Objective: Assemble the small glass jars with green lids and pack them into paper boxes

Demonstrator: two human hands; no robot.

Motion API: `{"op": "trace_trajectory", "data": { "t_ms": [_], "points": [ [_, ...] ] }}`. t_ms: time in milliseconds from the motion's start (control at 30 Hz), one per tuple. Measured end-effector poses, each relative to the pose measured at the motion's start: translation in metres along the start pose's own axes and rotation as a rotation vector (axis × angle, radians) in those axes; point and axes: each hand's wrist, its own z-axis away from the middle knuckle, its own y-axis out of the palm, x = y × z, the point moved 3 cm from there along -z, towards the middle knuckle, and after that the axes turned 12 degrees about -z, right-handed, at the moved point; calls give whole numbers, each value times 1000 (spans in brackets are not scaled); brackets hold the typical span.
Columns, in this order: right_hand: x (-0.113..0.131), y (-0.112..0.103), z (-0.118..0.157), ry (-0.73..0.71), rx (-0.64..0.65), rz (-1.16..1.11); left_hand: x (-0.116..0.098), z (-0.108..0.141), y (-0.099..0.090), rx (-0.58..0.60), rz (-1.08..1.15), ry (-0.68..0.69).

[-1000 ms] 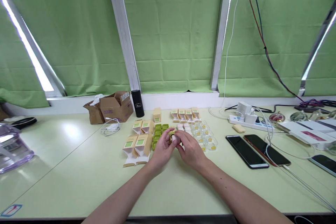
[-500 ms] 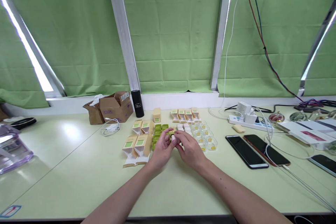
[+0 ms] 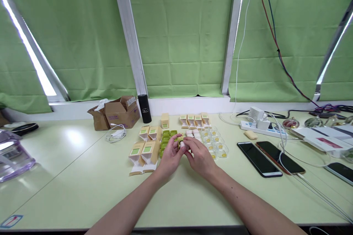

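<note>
Just below the frame's middle, the left hand (image 3: 169,156) and right hand (image 3: 200,155) pinch a small green-and-white, plastic-looking thing (image 3: 181,144) with their fingers. It seems light, stiff, maybe slippery; its sides look best to hold.

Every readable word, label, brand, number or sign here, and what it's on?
None legible. Too small or blurred:
Black cylinder: white lettering.
Brown cardboard box: purple print, white label.
Cream cardboard cartons with green panels: no print resolvable.
Flat white box with pink panel: nothing readable.
Blue-edged sticker: red mark, no readable word.
</note>
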Motion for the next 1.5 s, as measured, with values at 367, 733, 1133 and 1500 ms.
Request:
{"op": "trace_trajectory", "data": {
  "t_ms": [367,733,1133,1500],
  "points": [
    [0,1,0,0,-9,3,2,0,0,-10,-9,11],
    [-1,2,0,27,9,-17,1,0,0,-16,4,13],
    [-3,1,2,195,34,-190,1,-4,-6,-52,39,-42],
    [-9,-4,-5,501,-96,-513,6,-7,-20,-116,-47,-66]
  ]
}}
